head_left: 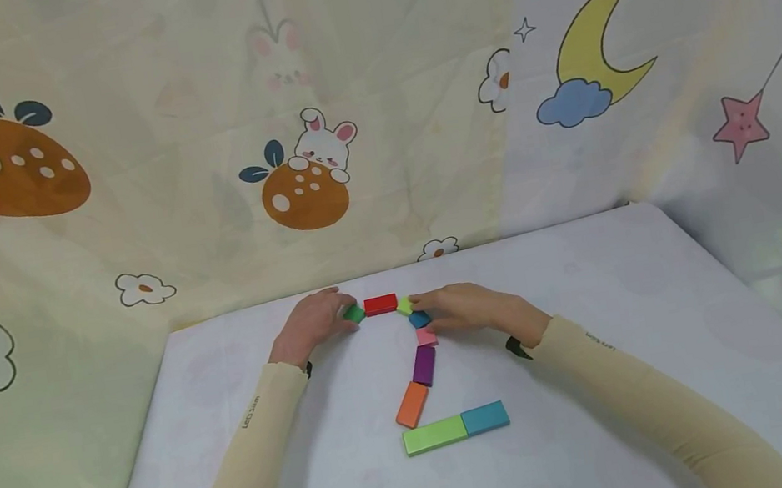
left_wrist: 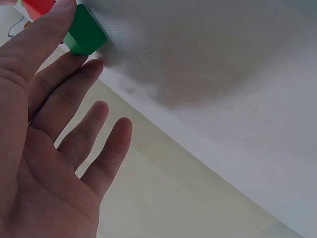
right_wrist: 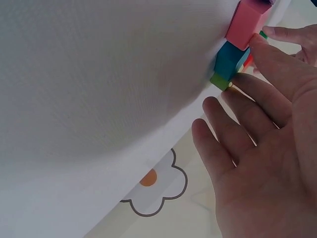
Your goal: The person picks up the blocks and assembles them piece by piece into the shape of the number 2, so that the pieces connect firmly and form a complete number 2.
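At the far end of a curved row of blocks, my left hand pinches a green block between thumb and fingertips, its other fingers spread. A red block lies right beside the green one. My right hand reaches in from the right with fairly straight fingers. Its fingertips are at the lime block, and its thumb tip is at the corner of the pink block. Between those two sits a dark blue block. Purple and orange blocks continue the row toward me.
A long light green block and a teal block lie end to end at the row's near end. The white table meets a printed cloth at its back edge.
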`<act>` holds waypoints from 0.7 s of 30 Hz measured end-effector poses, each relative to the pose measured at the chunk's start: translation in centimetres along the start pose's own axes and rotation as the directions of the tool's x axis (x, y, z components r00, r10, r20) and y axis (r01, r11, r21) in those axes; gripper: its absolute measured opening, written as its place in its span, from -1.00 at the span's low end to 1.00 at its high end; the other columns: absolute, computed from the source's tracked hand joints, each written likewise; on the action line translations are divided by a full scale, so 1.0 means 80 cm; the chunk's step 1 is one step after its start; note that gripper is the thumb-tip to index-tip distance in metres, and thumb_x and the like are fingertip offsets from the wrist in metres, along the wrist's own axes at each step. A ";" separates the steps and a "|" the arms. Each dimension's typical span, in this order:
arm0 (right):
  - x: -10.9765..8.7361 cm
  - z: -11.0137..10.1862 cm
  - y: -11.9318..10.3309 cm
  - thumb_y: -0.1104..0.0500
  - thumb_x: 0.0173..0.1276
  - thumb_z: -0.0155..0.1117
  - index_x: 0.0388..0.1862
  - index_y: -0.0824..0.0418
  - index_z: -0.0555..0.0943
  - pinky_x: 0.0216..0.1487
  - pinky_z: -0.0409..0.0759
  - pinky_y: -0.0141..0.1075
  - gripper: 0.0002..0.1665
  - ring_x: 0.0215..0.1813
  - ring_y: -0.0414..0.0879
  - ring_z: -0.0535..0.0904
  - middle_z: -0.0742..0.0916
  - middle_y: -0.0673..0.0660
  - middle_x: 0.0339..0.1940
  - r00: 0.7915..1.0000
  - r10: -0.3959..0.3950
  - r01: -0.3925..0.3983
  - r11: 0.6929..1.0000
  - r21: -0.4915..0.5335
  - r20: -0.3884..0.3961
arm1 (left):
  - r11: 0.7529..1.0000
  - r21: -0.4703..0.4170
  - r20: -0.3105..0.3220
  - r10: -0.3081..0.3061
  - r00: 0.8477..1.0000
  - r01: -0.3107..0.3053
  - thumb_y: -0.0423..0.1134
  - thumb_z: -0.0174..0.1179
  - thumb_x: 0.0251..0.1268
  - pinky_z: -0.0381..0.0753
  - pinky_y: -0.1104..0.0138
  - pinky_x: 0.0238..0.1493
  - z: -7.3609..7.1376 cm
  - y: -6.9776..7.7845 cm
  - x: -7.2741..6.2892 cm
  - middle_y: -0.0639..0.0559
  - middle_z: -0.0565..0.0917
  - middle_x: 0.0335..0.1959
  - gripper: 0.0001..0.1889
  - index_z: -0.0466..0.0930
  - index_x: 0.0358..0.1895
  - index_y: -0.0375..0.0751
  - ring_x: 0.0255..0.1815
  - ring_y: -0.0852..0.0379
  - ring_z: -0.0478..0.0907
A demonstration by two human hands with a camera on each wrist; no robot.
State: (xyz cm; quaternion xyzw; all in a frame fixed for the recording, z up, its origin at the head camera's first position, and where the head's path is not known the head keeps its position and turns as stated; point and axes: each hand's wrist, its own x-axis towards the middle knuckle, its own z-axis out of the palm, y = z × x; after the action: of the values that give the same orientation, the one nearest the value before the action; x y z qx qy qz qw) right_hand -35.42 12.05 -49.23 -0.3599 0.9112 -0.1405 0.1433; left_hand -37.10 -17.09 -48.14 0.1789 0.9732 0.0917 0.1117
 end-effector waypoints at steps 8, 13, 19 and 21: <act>0.002 0.000 -0.004 -0.02 0.45 0.30 0.49 0.13 0.40 0.44 0.46 -0.08 -0.30 0.52 0.01 0.40 0.46 0.08 0.53 1.000 -0.016 0.016 1.000 0.014 0.000 | 1.000 0.007 -0.006 -0.008 1.000 0.008 -0.03 0.45 0.19 0.44 -0.01 0.43 0.001 -0.003 -0.007 -0.05 0.62 0.28 -0.47 0.63 0.25 -0.02 0.47 -0.11 0.37; 0.002 -0.002 -0.005 0.00 0.44 0.31 0.49 0.16 0.41 0.45 0.45 -0.07 -0.30 0.52 0.03 0.40 0.46 0.10 0.53 1.000 -0.023 0.023 0.999 0.039 -0.003 | 1.000 0.010 -0.005 -0.019 1.000 0.019 0.01 0.44 0.19 0.45 -0.02 0.42 -0.001 -0.004 -0.010 -0.04 0.58 0.33 -0.41 0.59 0.31 0.00 0.49 -0.10 0.34; 0.002 0.000 -0.001 -0.02 0.43 0.31 0.49 0.13 0.41 0.45 0.45 -0.08 -0.30 0.52 0.01 0.40 0.47 0.08 0.52 1.000 -0.005 0.005 0.999 0.048 0.000 | 1.000 0.005 -0.049 -0.013 0.999 0.013 0.09 0.35 0.28 0.45 -0.07 0.41 -0.003 -0.004 -0.014 -0.09 0.50 0.39 -0.39 0.52 0.36 -0.01 0.47 -0.13 0.35; 0.001 0.001 0.001 -0.03 0.44 0.31 0.49 0.13 0.41 0.46 0.44 -0.07 -0.30 0.53 0.01 0.39 0.46 0.07 0.53 1.000 -0.003 0.003 0.998 0.066 -0.001 | 1.000 -0.006 -0.070 -0.016 0.997 0.015 0.11 0.30 0.32 0.44 -0.08 0.41 -0.003 -0.005 -0.016 -0.10 0.48 0.40 -0.39 0.50 0.38 -0.03 0.46 -0.13 0.37</act>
State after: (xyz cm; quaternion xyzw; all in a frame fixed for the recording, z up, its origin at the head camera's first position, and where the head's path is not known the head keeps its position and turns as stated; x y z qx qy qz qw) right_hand -35.54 12.06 -49.33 -0.3562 0.9056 -0.1706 0.1545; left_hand -36.11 -17.96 -47.71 0.1677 0.9776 0.0998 0.0788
